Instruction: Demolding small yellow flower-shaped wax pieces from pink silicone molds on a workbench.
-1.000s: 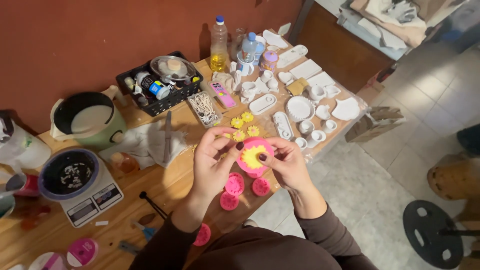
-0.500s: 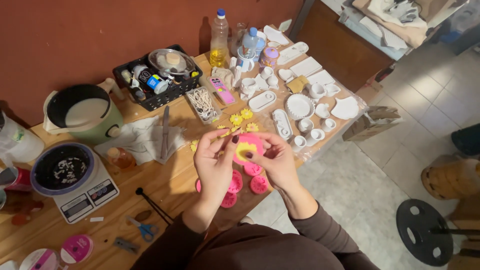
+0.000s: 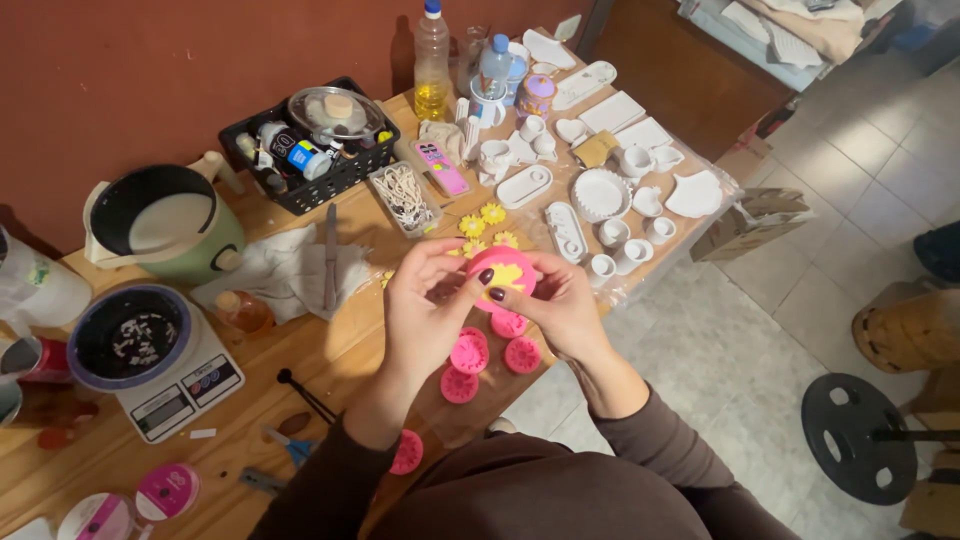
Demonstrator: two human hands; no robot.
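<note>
Pink round mould with a yellow flower inside, gripped by both left hand and right hand fingers above the desk front edge

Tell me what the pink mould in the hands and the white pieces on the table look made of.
Pink mould: probably silicone, matt; both hands' fingers pinch it, with a yellow cast inside. White pieces: likely plaster or unglazed ceramic, chalky white with a dull surface, no shine.

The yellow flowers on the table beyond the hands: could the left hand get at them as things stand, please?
Probably yes, once it lets go. The yellow flowers lie in the open just beyond the left hand, nothing between them. But that hand and the right hand are both busy holding the pink mould.
</note>
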